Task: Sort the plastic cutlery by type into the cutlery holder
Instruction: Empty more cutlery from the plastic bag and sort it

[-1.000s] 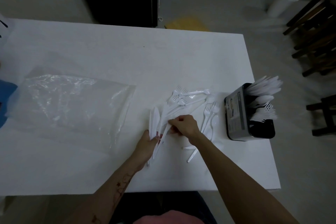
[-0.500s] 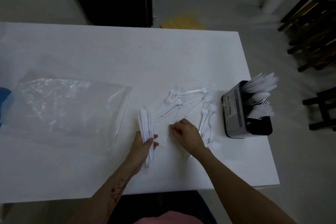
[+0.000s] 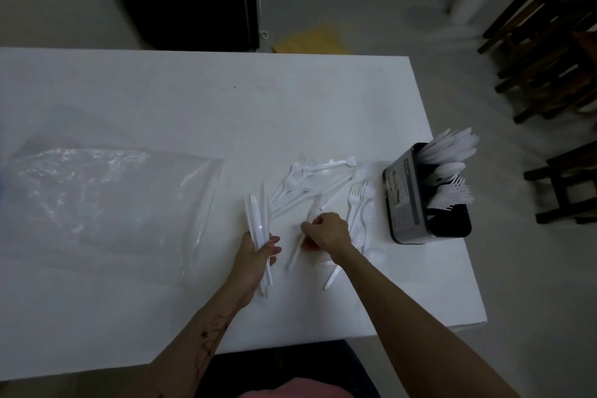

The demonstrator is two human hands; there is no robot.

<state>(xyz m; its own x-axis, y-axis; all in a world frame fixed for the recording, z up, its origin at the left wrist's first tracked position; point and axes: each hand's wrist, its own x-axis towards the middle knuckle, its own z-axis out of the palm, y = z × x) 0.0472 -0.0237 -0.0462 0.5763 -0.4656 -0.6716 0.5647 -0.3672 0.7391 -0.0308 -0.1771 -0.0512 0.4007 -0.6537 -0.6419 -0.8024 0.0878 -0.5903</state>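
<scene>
Knives [image 3: 258,220] are being gathered: left hand [image 3: 255,255] grips a bundle, right hand [image 3: 326,233] pinches another knife [image 3: 303,233] off the surface [image 3: 193,100]; next, add it, then carry them to the cutlery holder [image 3: 407,203] at three o'clock.

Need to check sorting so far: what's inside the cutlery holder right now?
The cutlery holder on the table holds knives farthest back, spoons in the middle, forks nearest. Handles and compartment dividers are hidden.
</scene>
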